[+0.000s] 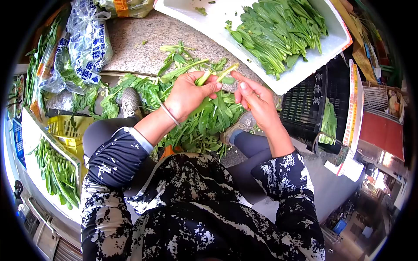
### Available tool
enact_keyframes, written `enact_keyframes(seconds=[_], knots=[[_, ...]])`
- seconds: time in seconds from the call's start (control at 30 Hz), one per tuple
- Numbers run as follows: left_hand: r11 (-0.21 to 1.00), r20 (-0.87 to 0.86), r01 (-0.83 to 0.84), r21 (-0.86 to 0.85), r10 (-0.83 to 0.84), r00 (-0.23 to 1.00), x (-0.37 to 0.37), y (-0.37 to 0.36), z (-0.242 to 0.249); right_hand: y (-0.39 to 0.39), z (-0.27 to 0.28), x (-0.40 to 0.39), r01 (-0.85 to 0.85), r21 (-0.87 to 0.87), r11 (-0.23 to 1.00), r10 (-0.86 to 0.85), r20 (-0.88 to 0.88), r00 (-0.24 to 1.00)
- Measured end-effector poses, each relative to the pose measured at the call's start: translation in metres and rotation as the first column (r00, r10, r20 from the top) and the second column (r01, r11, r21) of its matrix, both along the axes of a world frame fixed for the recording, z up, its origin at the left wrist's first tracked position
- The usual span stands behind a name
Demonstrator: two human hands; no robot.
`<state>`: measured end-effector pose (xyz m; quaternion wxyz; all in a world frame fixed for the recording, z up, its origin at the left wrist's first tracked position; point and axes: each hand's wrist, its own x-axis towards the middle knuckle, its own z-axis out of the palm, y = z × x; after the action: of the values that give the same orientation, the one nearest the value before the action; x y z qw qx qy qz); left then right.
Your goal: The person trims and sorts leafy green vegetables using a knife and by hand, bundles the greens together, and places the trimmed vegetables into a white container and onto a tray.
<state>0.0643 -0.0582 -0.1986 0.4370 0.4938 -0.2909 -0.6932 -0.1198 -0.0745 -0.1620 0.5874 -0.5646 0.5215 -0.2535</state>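
Note:
My left hand (190,92) is closed around a few pale green stalks of leafy greens (227,71), whose cut ends point up and right. Just right of those stalks is my right hand (257,95), fingers curled and thumb pressed in; whether it pinches anything is hidden. Below both hands a loose heap of leafy greens (198,124) spreads over the ground between my shoes. Ahead to the right, a white foam box (213,21) holds a big pile of neatly laid leafy greens (278,35).
Plastic bags with blue print (89,43) lie at the upper left. A white foam box (56,145) with stalked greens and a yellow basket (65,130) stand to my left. A black crate (300,108) stands at right, near a bundle of greens (329,122).

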Motion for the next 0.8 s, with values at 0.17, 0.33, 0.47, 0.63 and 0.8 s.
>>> enact_keyframes(seconds=[0.17,0.33,0.47,0.63,0.8], knots=[[0.984,0.22,0.093,-0.152,-0.058,0.974,-0.002,0.004,-0.003,0.002,0.003,0.003,-0.056,0.029,0.998,0.054,0.048,0.997],[0.946,0.34,0.096,-0.311,0.016,0.94,-0.001,0.006,0.002,0.004,-0.004,-0.004,-0.031,0.079,0.996,0.026,0.061,0.998],[0.942,0.386,0.142,-0.304,-0.015,0.922,0.003,0.007,0.007,0.005,-0.014,-0.004,0.009,-0.06,0.998,-0.013,-0.056,0.998],[0.958,0.429,0.191,-0.213,-0.084,0.899,0.007,0.006,0.012,0.006,-0.004,-0.001,0.039,0.226,0.973,-0.026,-0.059,0.998],[0.952,0.284,0.268,-0.145,-0.22,0.933,0.003,0.005,0.007,0.006,0.005,0.004,-0.001,0.229,0.973,-0.001,0.009,1.0]])
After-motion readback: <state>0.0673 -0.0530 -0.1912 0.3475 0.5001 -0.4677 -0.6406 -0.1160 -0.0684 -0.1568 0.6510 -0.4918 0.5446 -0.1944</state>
